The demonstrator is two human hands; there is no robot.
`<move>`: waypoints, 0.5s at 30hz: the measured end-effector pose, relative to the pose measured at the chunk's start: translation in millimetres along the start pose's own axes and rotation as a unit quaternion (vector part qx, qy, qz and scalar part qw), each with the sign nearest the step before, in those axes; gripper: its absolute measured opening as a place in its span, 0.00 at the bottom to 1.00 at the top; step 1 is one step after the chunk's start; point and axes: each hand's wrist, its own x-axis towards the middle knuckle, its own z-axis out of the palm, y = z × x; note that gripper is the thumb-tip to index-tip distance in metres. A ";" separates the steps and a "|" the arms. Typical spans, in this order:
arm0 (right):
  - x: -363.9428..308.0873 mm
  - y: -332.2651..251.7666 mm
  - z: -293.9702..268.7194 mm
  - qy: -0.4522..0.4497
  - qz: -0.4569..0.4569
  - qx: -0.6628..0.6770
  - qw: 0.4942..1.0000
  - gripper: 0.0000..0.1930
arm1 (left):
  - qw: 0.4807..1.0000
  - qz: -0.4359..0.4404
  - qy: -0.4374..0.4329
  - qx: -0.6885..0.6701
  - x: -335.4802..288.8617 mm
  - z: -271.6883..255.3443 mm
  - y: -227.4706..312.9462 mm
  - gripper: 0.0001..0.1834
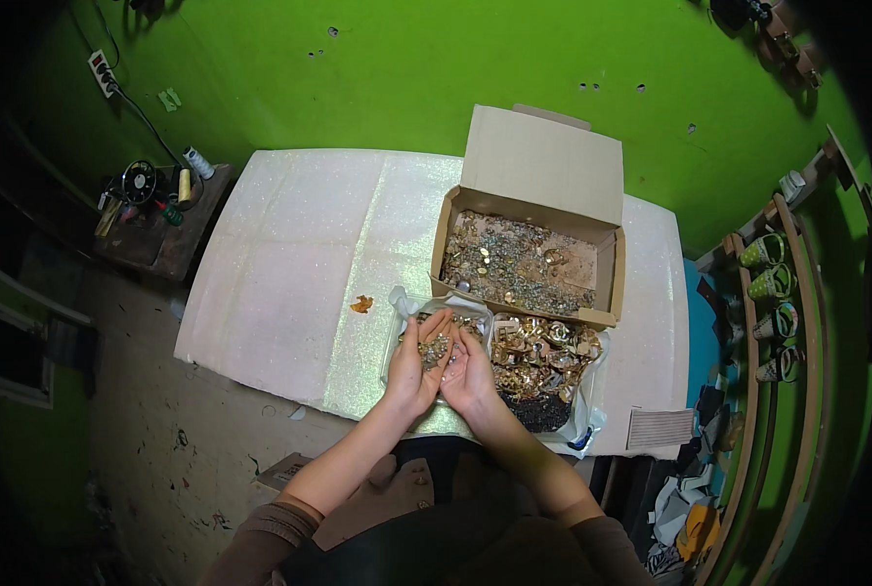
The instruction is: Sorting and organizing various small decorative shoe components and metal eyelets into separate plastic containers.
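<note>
Our hands (pixel 468 377), cupped open together, cradle small shiny pieces (pixel 438 350) over the lined tray (pixel 404 303), likely against spills | gold-coloured fittings (pixel 545 366) alongside, within reach | behind, cardboard box (pixel 545 161) on our desk (pixel 279 254), lid back, presumably for access
</note>
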 end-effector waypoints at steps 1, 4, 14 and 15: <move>-0.6 -0.1 -1.1 -0.012 0.000 -0.003 1.000 0.17 | 1.000 0.000 0.001 0.000 1.2 -1.1 1.2 0.29; 4.4 -3.1 -9.6 -0.003 -0.012 -0.010 1.000 0.17 | 0.994 -0.030 0.029 -0.102 2.5 -0.7 4.6 0.29; 4.7 -6.6 0.2 0.045 0.039 -0.001 0.998 0.15 | 0.985 0.052 0.001 0.165 1.6 1.6 1.3 0.28; 8.3 -6.9 -2.8 0.031 0.034 0.005 0.999 0.14 | 0.986 0.045 -0.003 0.162 1.8 2.7 1.8 0.28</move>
